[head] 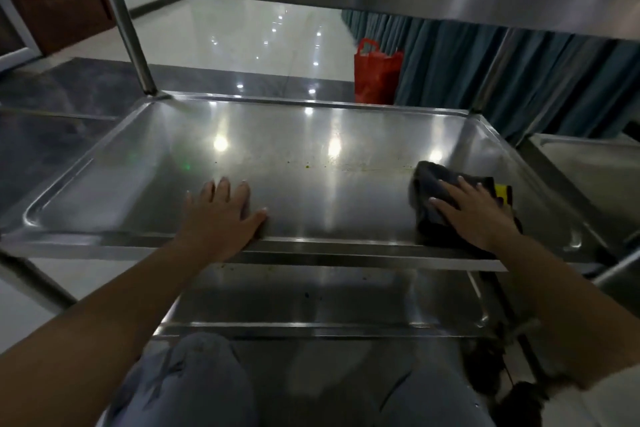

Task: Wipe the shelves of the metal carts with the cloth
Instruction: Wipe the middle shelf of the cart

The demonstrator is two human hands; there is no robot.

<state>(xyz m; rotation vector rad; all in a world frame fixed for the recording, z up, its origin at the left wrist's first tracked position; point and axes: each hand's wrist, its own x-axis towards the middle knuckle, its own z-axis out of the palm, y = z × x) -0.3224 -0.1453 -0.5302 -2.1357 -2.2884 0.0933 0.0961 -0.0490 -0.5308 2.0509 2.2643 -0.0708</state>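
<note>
Wiping the middle shelf (294,156): right hand (476,215), fingers spread, presses the cloth (433,180) near its right edge; left hand (221,215) lies flat, bracing. Next, sweep toward the specks.

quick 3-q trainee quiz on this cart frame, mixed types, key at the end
1. True or false: the dark cloth lies under the right hand.
2. The left hand rests on: A) the top shelf B) the middle shelf C) the lowest shelf
3. Fill in: the bag on the floor beyond the cart is ____.

Key: 1 true; 2 B; 3 red
</note>
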